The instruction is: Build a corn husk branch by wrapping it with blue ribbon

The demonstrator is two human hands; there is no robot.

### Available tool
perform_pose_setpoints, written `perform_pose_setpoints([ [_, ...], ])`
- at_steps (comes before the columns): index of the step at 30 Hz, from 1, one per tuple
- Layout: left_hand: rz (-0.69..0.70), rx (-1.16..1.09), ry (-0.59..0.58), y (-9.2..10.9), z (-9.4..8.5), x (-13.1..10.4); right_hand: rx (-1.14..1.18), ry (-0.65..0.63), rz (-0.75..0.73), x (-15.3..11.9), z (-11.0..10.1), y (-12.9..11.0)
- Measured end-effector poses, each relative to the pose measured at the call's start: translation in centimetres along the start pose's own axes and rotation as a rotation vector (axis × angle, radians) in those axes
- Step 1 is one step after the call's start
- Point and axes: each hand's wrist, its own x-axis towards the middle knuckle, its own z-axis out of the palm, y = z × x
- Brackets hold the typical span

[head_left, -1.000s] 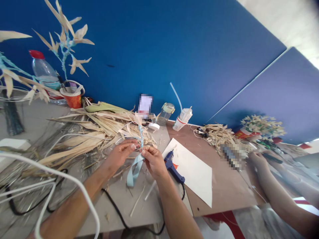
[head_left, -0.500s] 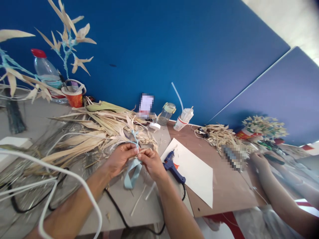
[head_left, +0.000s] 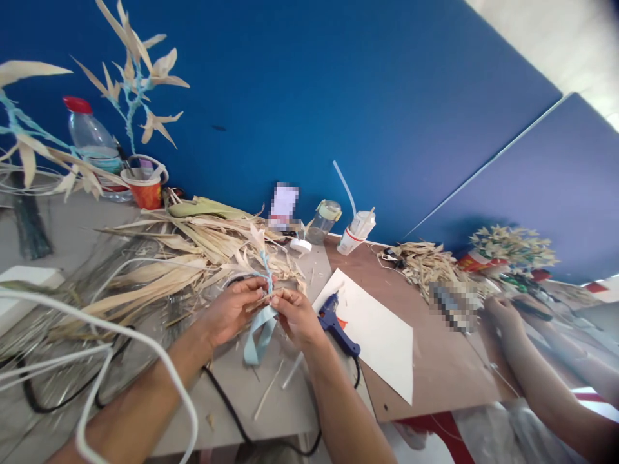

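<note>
A thin stem wrapped in light blue (head_left: 265, 263), topped with pale husk petals (head_left: 257, 240), stands upright between both hands. My left hand (head_left: 232, 309) has its fingers bent around the stem's left side, near its lower part. Thumb and fingers of my right hand (head_left: 296, 316) pinch the stem's lower end, where a light blue ribbon (head_left: 260, 336) hangs down in a loop. Behind the hands lies a pile of dried corn husks (head_left: 193, 240). The exact fingertip contact is small and partly hidden.
A blue glue gun (head_left: 337, 324) rests on white paper (head_left: 387, 341) at the right. Behind stand a glass jar (head_left: 323, 222) and a paper cup (head_left: 351, 240). White wire (head_left: 159, 351) arches over my left forearm. Another person's hand (head_left: 503, 316) is far right.
The wrapped stem now stands taller and more upright between my hands. My left hand's fingers have shifted and loosened a little, and the ribbon loop has moved slightly right.
</note>
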Motion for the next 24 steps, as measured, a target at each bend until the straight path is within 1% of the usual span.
perform_pose_setpoints([
  [4, -0.028, 0.028, -0.057, 0.13, 0.06, -0.05, 0.029, 0.006, 0.031, -0.14, 0.19, -0.35],
  [9, -0.008, 0.066, -0.09, 0.09, 0.2, -0.03, 0.014, 0.016, 0.063, -0.27, 0.2, -0.12],
  [11, 0.0, 0.08, -0.08, 0.03, 0.29, -0.08, -0.002, 0.025, 0.062, -0.28, 0.26, -0.03],
  [16, -0.005, 0.085, -0.031, -0.18, 0.43, -0.08, -0.068, -0.016, 0.045, -0.27, 0.4, -0.14],
  [19, 0.002, 0.134, 0.009, -0.42, 0.57, 0.04, -0.125, -0.026, 0.031, -0.21, 0.17, -0.09],
  [22, 0.027, 0.191, 0.061, -0.71, 0.82, 0.01, -0.192, -0.013, 0.005, -0.12, -0.23, 0.1],
  [24, 0.044, 0.179, 0.063, -0.74, 0.9, -0.15, -0.171, 0.006, -0.001, -0.1, -0.4, 0.1],
])
